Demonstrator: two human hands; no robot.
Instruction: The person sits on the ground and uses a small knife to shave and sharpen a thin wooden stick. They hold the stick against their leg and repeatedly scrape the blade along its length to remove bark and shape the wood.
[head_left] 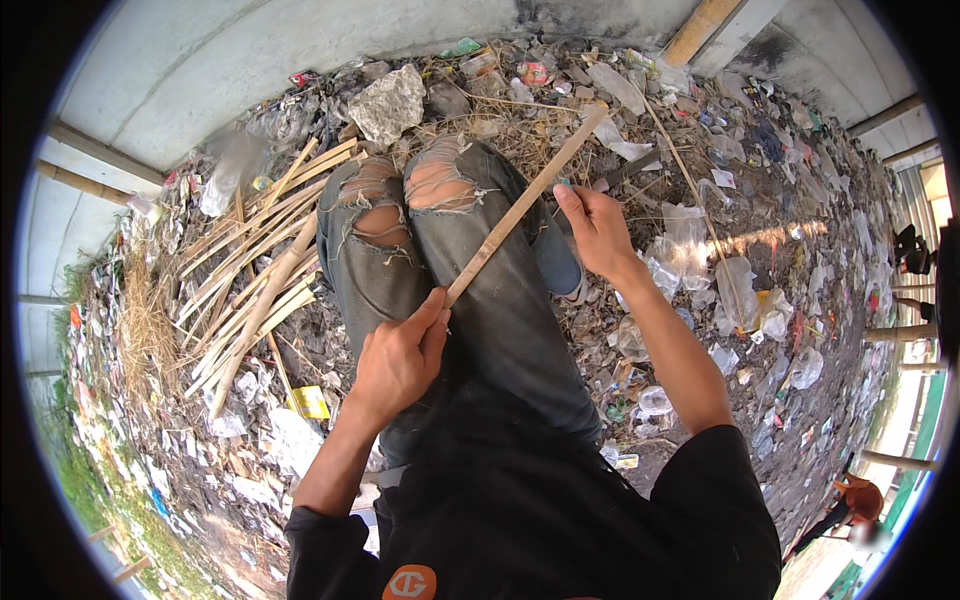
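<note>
A long flat strip of bamboo (525,200) slants up and to the right across my lap. My left hand (398,358) is closed round its lower end, with the index finger laid along it. My right hand (597,228) is closed to the right of the strip, the thumb pointing up. Past its fingers a dark, narrow blade (632,172) sticks out, apparently of a knife held in this hand; the handle is mostly hidden. A small teal bit (564,183) shows at the thumb tip. My knees, in torn dark trousers (480,280), are bent beneath the strip.
Split bamboo strips (255,275) lie piled left of my legs, beside dry straw (150,320). A rough stone block (387,104) sits beyond my knees, before a grey wall (330,40). Plastic litter (685,235) and a thin stick (690,185) lie right. Another person (858,500) is at far lower right.
</note>
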